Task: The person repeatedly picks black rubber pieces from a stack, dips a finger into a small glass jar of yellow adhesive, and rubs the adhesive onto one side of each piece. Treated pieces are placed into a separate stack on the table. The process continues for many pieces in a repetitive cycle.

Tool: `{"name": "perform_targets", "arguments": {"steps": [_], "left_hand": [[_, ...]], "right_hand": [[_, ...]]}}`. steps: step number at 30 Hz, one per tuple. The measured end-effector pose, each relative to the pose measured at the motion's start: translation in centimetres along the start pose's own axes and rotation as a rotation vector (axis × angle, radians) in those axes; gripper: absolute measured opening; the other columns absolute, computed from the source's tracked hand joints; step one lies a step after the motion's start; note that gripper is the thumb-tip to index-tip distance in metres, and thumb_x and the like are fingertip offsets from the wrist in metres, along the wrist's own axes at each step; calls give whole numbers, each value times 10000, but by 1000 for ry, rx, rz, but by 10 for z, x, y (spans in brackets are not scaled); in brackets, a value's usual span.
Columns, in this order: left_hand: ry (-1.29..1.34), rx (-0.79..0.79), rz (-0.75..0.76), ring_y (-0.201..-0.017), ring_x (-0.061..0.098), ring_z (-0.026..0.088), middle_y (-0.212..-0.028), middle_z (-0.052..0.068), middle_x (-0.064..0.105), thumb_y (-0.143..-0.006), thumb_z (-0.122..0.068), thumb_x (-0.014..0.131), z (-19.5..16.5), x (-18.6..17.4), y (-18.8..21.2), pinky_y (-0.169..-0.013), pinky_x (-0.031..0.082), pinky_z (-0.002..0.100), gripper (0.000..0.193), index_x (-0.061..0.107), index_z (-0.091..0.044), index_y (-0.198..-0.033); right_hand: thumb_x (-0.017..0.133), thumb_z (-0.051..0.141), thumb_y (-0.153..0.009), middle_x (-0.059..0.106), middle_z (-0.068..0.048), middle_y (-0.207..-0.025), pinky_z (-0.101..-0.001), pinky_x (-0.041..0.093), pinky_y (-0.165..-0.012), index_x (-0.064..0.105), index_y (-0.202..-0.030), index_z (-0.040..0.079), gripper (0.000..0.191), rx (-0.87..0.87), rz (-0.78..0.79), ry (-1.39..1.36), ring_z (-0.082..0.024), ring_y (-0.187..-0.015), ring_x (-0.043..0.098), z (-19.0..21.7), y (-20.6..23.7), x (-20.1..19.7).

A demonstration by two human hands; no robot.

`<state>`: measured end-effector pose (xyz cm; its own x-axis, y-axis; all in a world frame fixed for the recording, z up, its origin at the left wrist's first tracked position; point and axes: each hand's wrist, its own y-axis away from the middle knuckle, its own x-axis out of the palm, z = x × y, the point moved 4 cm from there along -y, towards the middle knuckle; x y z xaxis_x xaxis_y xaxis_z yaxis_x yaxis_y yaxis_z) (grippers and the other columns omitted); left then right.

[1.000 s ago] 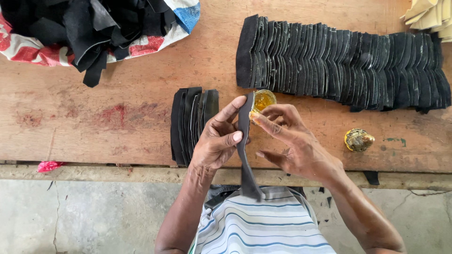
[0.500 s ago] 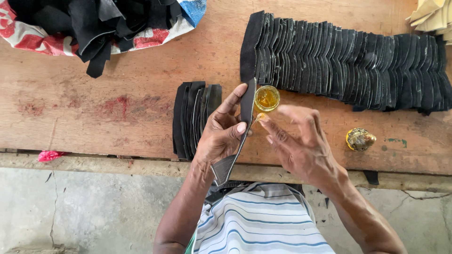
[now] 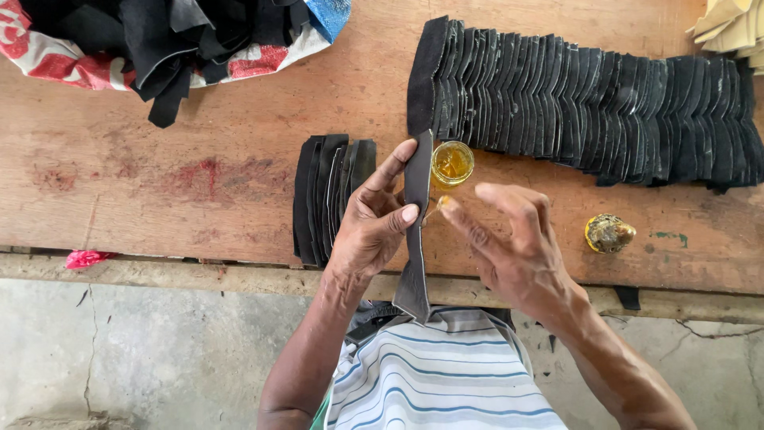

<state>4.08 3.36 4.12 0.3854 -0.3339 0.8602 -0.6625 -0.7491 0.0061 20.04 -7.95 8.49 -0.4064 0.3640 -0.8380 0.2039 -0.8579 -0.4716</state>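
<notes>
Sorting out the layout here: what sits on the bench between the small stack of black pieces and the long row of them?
In the head view, the left hand holding a black strip, and a small amber-filled cup.

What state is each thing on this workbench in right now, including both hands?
Left hand: shut on the dark leather strip.
Dark leather strip: held upright, lower end hanging past the bench edge.
Right hand: open, fingers spread beside the strip.
Small glass jar: uncovered, holding yellow liquid.
Long row of black pieces: overlapped, lying flat.
Small stack of black pieces: fanned, lying flat.
Sack of scraps: open, spilling.
</notes>
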Motion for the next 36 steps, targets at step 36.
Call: {"name": "perform_targets", "arguments": {"steps": [36], "left_hand": [[69,-179,134,-1055,674,151,-1491,153,554,-867,62,804,5,1,14,-789,598,259,779,446,21,-1558]], "right_hand": [[813,165,-886,357,-113,-1452,-399,528,-1042,350,-1584,325,853,205,-20,-327,-218,-1244,435,-30,-29,8]]}}
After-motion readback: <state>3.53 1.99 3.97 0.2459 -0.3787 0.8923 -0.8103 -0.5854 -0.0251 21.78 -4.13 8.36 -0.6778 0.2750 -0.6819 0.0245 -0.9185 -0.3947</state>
